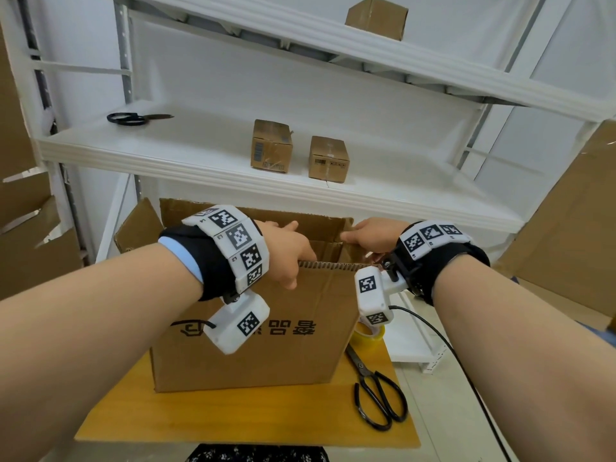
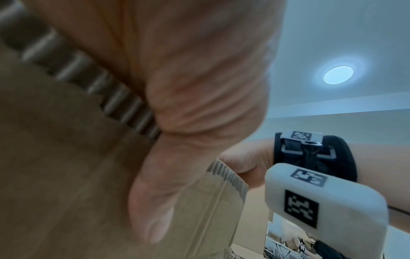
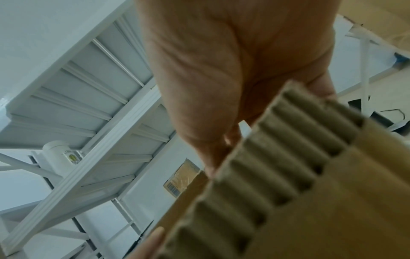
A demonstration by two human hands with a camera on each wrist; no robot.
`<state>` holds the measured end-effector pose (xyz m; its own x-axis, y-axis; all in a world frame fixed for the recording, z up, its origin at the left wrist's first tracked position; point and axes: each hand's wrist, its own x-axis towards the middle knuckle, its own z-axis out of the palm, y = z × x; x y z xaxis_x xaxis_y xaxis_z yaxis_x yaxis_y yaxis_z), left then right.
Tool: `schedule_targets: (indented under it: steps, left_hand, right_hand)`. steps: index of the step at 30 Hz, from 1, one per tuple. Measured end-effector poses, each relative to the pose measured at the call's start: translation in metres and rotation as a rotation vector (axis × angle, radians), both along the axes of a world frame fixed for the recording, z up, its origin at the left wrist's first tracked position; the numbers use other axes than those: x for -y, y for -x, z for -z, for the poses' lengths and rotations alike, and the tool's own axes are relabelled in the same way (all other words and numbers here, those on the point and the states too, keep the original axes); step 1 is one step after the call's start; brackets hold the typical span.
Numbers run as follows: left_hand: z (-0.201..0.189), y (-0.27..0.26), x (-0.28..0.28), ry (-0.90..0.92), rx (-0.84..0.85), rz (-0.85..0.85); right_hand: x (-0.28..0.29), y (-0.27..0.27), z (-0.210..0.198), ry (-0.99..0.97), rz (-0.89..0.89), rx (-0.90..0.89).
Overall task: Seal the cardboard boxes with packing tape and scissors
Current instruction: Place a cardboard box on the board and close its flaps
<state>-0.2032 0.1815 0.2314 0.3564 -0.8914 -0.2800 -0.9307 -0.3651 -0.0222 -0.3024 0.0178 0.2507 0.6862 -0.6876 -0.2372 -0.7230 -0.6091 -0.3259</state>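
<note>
White metal shelving unit [image 1: 213,168] stands behind the table [image 1: 186,418], whose top is yellow-brown wood. Flattened cardboard sheets [image 1: 563,228] lean at the right edge of the head view; more cardboard [image 1: 23,208] is stacked at the left. Round ceiling light [image 2: 338,75] is lit, seen from the left wrist view. White cylindrical canister [image 3: 58,156] with a small label sits on a shelf, seen from below in the right wrist view. Black-and-white patterned fabric [image 1: 256,454] shows at the bottom edge of the head view.
</note>
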Motion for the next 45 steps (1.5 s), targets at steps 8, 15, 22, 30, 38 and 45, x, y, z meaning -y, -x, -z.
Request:
schedule_targets:
  steps: [8, 15, 22, 30, 38, 45]
  left_hand:
    - [-0.007, 0.009, -0.010, 0.039, -0.046, -0.040]
    - [-0.012, 0.008, -0.015, 0.075, -0.152, -0.035]
    - [-0.018, 0.010, -0.018, 0.162, 0.001, -0.025]
    - [-0.011, -0.013, -0.033, 0.273, -0.201, -0.064]
    - [-0.012, -0.067, -0.068, 0.398, -0.019, -0.326]
    - [0.000, -0.076, -0.080, 0.390, -0.061, -0.456]
  right_hand:
    - [-0.014, -0.008, -0.006, -0.077, -0.078, -0.029]
    - [-0.016, -0.005, -0.004, -0.150, -0.140, -0.168]
    - [-0.045, -0.015, -0.020, 0.040, -0.445, -0.282]
    - [-0.034, -0.018, -0.005, -0.010, -0.486, -0.381]
    - [-0.053, -0.017, -0.012, 0.001, -0.462, -0.324]
    - [-0.087, -0.033, -0.011, 0.058, -0.565, -0.271]
